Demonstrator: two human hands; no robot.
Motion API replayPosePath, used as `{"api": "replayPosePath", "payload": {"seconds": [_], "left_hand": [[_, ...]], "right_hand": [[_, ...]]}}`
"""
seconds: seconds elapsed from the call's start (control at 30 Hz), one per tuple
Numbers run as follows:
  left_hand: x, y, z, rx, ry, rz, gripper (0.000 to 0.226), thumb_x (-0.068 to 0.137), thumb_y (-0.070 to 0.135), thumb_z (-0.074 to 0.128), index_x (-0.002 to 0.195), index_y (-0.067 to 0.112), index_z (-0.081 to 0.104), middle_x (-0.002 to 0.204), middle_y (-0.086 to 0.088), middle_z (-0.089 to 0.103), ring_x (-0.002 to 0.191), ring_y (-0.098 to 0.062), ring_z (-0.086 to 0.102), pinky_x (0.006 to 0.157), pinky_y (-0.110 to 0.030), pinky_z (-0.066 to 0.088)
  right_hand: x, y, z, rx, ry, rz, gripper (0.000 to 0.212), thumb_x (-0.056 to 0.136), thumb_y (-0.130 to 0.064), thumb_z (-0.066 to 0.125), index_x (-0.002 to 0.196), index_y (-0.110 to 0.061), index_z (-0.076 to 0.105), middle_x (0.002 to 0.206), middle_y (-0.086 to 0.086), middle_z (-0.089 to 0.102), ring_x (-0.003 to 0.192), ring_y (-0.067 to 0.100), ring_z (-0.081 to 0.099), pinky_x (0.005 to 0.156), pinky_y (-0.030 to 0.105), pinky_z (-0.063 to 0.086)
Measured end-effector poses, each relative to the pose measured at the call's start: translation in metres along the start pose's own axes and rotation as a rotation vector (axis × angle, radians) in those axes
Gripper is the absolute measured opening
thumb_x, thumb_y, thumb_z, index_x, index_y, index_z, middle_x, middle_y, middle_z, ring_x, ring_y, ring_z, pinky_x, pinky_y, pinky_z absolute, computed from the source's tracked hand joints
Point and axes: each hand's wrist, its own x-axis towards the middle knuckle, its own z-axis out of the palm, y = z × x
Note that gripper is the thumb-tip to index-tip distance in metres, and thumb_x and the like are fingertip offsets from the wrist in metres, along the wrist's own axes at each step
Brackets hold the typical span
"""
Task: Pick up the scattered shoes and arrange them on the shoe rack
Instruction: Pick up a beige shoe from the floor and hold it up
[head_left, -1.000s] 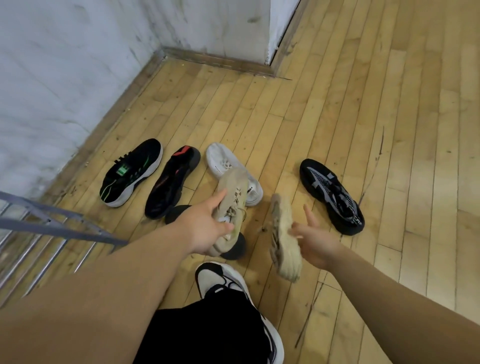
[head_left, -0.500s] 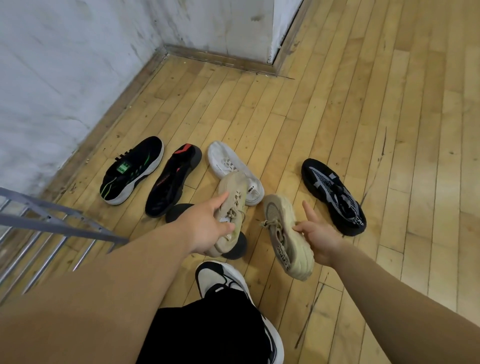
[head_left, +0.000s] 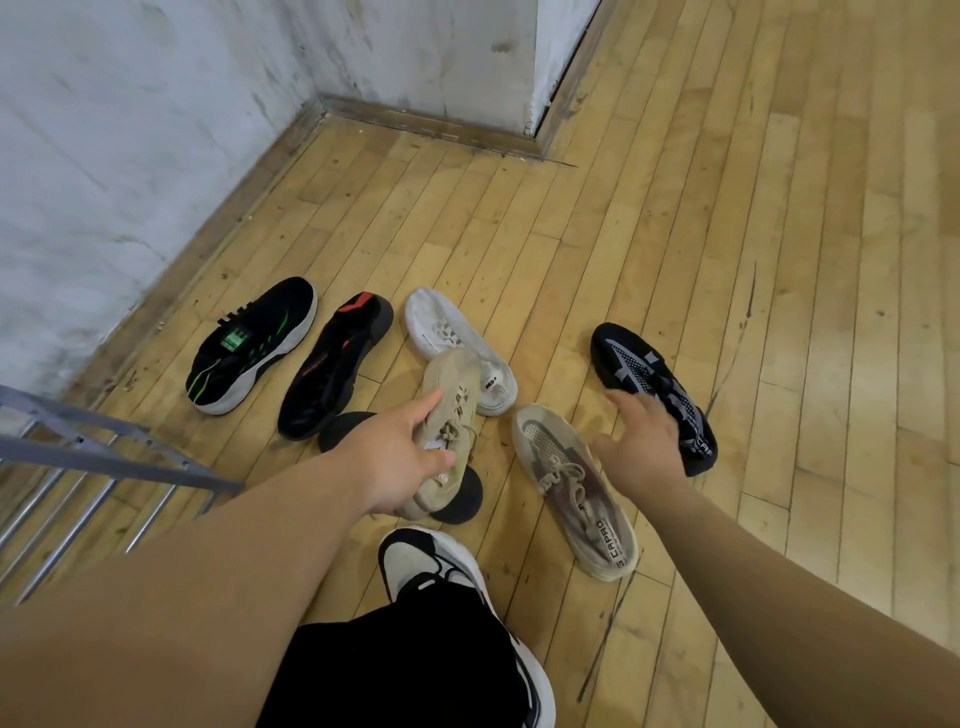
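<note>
Several shoes lie scattered on the wooden floor. My left hand (head_left: 402, 457) grips a beige sneaker (head_left: 451, 384) by its middle, above a black shoe (head_left: 462, 501). A second beige sneaker (head_left: 571, 488) lies upright on the floor, just left of my right hand (head_left: 641, 447). That hand is spread with fingers apart, holding nothing, over the heel end of a black-and-grey knit shoe (head_left: 631, 364). A white sneaker (head_left: 447, 332), a black-and-red shoe (head_left: 337, 364) and a black-and-green sneaker (head_left: 254, 345) lie further left. The grey metal shoe rack (head_left: 78, 452) stands at the left edge.
White walls (head_left: 130, 130) and a wooden baseboard (head_left: 426, 122) close off the corner behind the shoes. My own foot in a white-and-black sneaker (head_left: 415, 561) stands at the bottom centre under a black trouser leg. Bare floorboards (head_left: 805, 260) stretch to the right.
My right hand has let go of the second beige sneaker, which now lies upright on the floor, and the hand has moved right over the black-and-grey shoe. My left hand still holds its sneaker.
</note>
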Motion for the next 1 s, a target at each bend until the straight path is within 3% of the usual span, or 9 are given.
{"api": "replayPosePath", "payload": {"seconds": [0.1,0.2,0.27,0.37,0.43,0.53,0.73,0.9,1.0], "left_hand": [[0.001,-0.002,0.001,-0.012,-0.003,-0.006,0.081,0.097,0.027,0.069,0.159,0.044,0.021,0.15,0.007,0.053,0.128,-0.018,0.056,0.109,-0.043,0.049],[0.001,-0.002,0.0,-0.023,-0.009,-0.014,0.08,0.097,0.027,0.069,0.158,0.046,0.021,0.149,0.008,0.053,0.124,-0.017,0.058,0.106,-0.04,0.05],[0.001,-0.002,-0.001,-0.03,-0.002,-0.012,0.08,0.097,0.028,0.068,0.158,0.047,0.021,0.149,0.008,0.053,0.123,-0.017,0.058,0.101,-0.036,0.052],[0.002,-0.001,-0.006,-0.051,0.018,-0.008,0.08,0.096,0.029,0.069,0.158,0.047,0.021,0.15,0.008,0.053,0.125,-0.019,0.058,0.103,-0.041,0.053],[0.001,0.0,-0.012,-0.088,0.036,-0.009,0.08,0.096,0.027,0.069,0.158,0.047,0.022,0.149,0.008,0.052,0.124,-0.02,0.058,0.102,-0.045,0.054],[-0.004,0.002,-0.024,-0.16,0.073,-0.001,0.08,0.097,0.026,0.068,0.159,0.046,0.022,0.151,0.009,0.048,0.12,-0.017,0.057,0.101,-0.045,0.054],[-0.047,0.016,-0.063,-0.241,0.198,0.099,0.077,0.097,0.028,0.069,0.157,0.049,0.026,0.151,0.022,0.043,0.124,-0.003,0.051,0.107,-0.03,0.045],[-0.13,0.03,-0.121,-0.28,0.483,0.266,0.074,0.096,0.027,0.07,0.156,0.046,0.031,0.138,0.029,0.049,0.095,0.027,0.051,0.073,0.004,0.041],[-0.203,0.011,-0.148,-0.373,0.709,0.343,0.075,0.096,0.024,0.071,0.156,0.045,0.032,0.143,0.026,0.053,0.111,0.018,0.058,0.099,-0.015,0.05]], "right_hand": [[0.026,0.008,-0.011,-0.274,0.017,0.093,0.075,0.086,-0.03,0.06,0.151,-0.046,0.026,0.168,0.009,0.006,0.151,0.048,0.002,0.122,0.062,0.009],[0.038,0.026,-0.016,-0.406,-0.16,0.244,0.089,0.089,-0.017,0.06,0.153,-0.054,0.01,0.169,0.005,-0.01,0.151,0.051,-0.001,0.12,0.066,0.014],[0.038,0.039,-0.016,-0.522,-0.193,0.267,0.099,0.089,-0.01,0.06,0.156,-0.054,0.002,0.169,0.008,-0.004,0.149,0.047,0.016,0.116,0.062,0.03],[0.036,0.047,-0.021,-0.553,-0.148,0.249,0.101,0.089,-0.031,0.068,0.157,-0.051,-0.003,0.16,0.016,0.024,0.135,0.043,0.038,0.104,0.055,0.046],[0.032,0.047,-0.021,-0.481,-0.151,0.255,0.102,0.086,-0.041,0.069,0.157,-0.051,-0.004,0.148,0.015,0.04,0.129,0.04,0.043,0.101,0.054,0.048],[0.017,0.03,-0.022,-0.209,-0.125,0.266,0.098,0.085,-0.04,0.068,0.158,-0.05,0.003,0.143,0.014,0.037,0.113,0.033,0.049,0.096,0.048,0.053],[-0.031,-0.069,-0.038,0.176,-0.02,-0.07,0.091,0.093,-0.04,0.067,0.159,-0.05,0.006,0.134,0.006,0.035,0.089,0.014,0.047,0.085,0.034,0.047],[-0.07,-0.184,-0.063,0.327,-0.037,-0.42,0.09,0.094,-0.04,0.069,0.157,-0.054,0.008,0.144,-0.002,0.033,0.104,0.011,0.047,0.089,0.024,0.043],[-0.103,-0.251,-0.079,0.409,-0.071,-0.625,0.087,0.094,-0.041,0.068,0.156,-0.057,0.009,0.147,-0.007,0.032,0.116,0.009,0.049,0.097,0.025,0.045]]}}
